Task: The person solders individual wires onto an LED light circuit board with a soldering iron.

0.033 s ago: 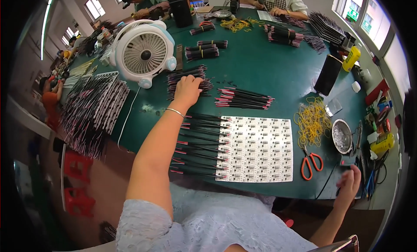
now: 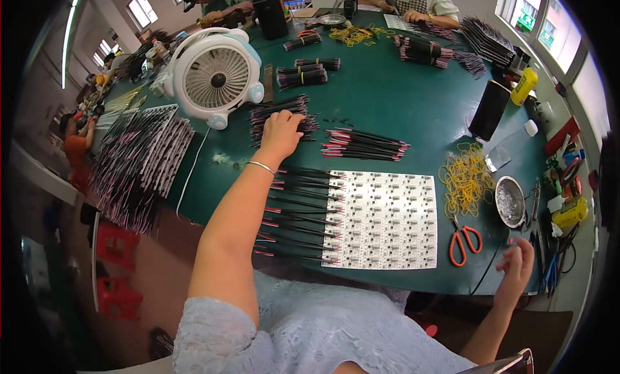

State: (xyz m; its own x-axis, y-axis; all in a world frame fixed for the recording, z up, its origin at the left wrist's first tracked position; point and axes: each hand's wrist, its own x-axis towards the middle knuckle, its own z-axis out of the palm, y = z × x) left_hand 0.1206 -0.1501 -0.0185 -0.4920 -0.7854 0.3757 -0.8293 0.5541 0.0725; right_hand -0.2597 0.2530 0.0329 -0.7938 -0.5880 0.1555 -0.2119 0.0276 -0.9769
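My left hand (image 2: 282,134) rests on a pile of black and red wires (image 2: 301,104), its fingers bent down into it and the tips hidden. Below my left wrist, a row of wire pairs (image 2: 298,212) lies with its ends along the left edge of a white circuit board sheet (image 2: 387,222). At the right table edge my right hand (image 2: 515,271) is raised, fingers loosely bent and apart. I see nothing held in it. It is nearest a small dark holder with a cord and a metal bowl (image 2: 509,202) of silvery bits.
A white fan (image 2: 217,81) stands at the left, behind stacked wired boards (image 2: 145,158). Sorted wires (image 2: 365,144) lie above the sheet. Orange-handled scissors (image 2: 465,245), yellow rubber bands (image 2: 466,177), a black box (image 2: 489,111) and yellow bottles (image 2: 524,86) occupy the right. Two people work across the table.
My right hand has shifted slightly up, and its fingers have moved and look more curled. My left hand stays on the wire pile; the whole view has shifted very slightly.
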